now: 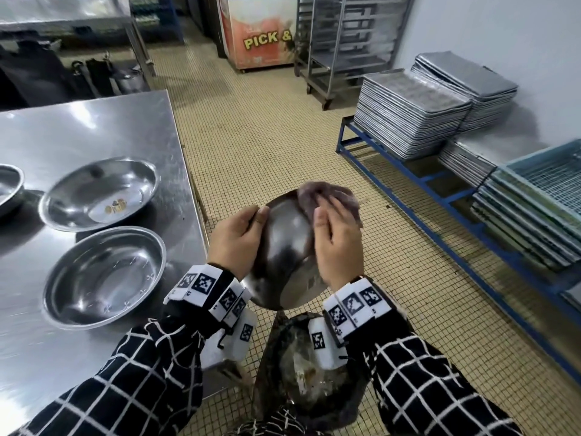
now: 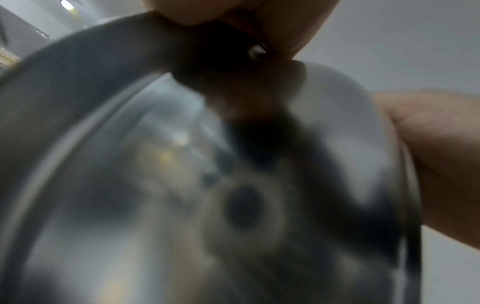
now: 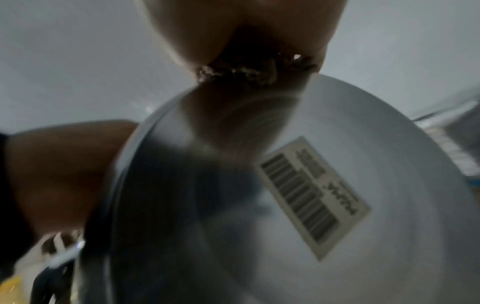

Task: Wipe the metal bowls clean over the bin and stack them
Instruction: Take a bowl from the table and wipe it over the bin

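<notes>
Head view: left hand (image 1: 237, 239) grips a steel bowl (image 1: 287, 247) above the bin (image 1: 314, 401); right hand (image 1: 338, 243) holds a cloth (image 1: 320, 196) against it.

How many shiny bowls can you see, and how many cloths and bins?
Metal bowls: 4, one held, three on the table
Cloths: 1
Bins: 1
Total: 6

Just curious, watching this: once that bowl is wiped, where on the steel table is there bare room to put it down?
The steel table is bare behind the far round metal bowl, toward its back edge, and in front of the near metal bowl, by the checked sleeve. The middle is crowded: both bowls sit close together, a third bowl at the left edge.
</notes>
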Demonstrator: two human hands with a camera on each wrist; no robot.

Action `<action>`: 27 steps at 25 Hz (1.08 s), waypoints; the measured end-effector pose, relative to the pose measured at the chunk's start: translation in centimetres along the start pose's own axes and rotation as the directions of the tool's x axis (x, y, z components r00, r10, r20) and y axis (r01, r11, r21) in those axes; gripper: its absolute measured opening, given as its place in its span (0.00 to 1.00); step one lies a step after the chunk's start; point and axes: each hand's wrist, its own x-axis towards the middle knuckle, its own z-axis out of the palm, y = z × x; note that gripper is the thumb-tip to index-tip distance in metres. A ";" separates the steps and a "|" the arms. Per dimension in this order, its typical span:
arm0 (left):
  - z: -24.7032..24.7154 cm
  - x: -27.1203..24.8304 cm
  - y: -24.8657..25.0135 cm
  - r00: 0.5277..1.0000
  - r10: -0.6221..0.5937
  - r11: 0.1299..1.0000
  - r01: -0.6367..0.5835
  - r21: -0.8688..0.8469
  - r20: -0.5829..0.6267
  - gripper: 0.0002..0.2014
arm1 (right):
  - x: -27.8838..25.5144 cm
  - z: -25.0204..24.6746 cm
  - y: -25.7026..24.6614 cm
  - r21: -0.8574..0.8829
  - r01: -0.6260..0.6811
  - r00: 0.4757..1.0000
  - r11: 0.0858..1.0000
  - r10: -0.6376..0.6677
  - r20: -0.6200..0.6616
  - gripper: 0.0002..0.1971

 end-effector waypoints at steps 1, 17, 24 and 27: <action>-0.2 0.1 0.0 1.000 0.005 1.000 -0.005 0.004 -0.011 0.11 | 0.4 -0.5 0.5 0.123 -0.170 0.985 0.978 0.166 0.046 0.22; 0.0 1.7 -1.5 0.992 -0.118 0.925 0.089 -0.370 -0.055 0.08 | 1.6 0.0 8.2 0.641 -0.708 0.663 0.297 0.594 0.456 0.44; -1.1 1.9 -3.6 0.991 -0.049 0.920 0.094 -0.379 0.127 0.09 | 2.5 -2.5 8.9 0.426 -0.520 0.854 0.740 0.458 0.247 0.08; -1.1 1.8 -2.1 0.972 0.020 0.968 0.040 -0.247 0.234 0.20 | 3.8 -4.0 6.1 0.128 -0.261 0.940 0.957 0.222 0.259 0.11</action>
